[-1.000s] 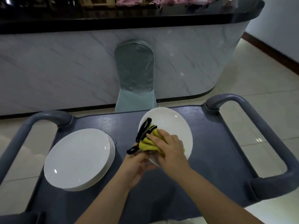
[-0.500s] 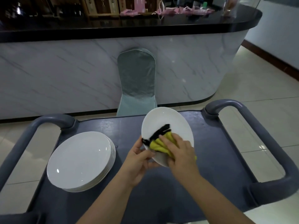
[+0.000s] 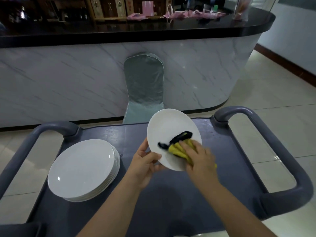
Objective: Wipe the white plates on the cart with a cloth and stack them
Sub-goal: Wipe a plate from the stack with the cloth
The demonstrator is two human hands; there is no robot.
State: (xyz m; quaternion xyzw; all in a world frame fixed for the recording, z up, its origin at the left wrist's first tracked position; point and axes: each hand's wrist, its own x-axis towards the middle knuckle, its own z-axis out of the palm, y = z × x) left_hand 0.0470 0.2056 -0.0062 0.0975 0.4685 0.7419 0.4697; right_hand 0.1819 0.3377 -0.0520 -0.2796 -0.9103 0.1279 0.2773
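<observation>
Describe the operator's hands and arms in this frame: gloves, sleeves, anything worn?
Both are bare. The left hand and right hand have no gloves, and no ring, watch or wristband shows. The left forearm and right forearm are uncovered down to the bottom frame edge, so no sleeve is in view. The right hand is slightly motion-blurred, so small details there could be missed.

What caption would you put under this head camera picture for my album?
Left hand holds a white plate while right hand wipes it with a yellow cloth.
</observation>
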